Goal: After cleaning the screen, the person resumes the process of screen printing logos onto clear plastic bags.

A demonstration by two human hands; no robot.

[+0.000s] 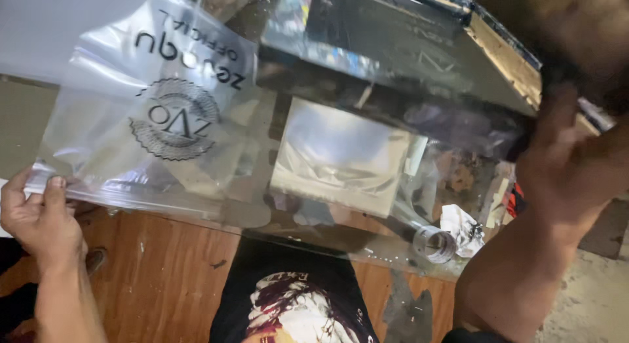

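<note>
At the far left, the person's left hand [36, 215] pinches the lower corner of a large clear plastic bag [164, 120], thumb on top and fingers curled underneath, closed firmly on the film. The bag stretches across the whole view, held up above a reddish wooden table [164, 277]. It carries a round black printed emblem and some lettering near its left end. The film looks thin, glossy and limp; I judge it light, slippery and quick to crease or sag, so the corners and the sealed edge seem the surest places to grip. Seen through the middle of the bag is a pale square flat piece [341, 156]. Below it on the table lies a black T-shirt [295, 297] with a pale printed picture. Further right sit a roll of clear tape [434, 243] and a crumpled scrap of paper [462, 226]. At the far right, the right hand [557, 166] clamps the bag's other end, fingers wrapped over it.
</note>
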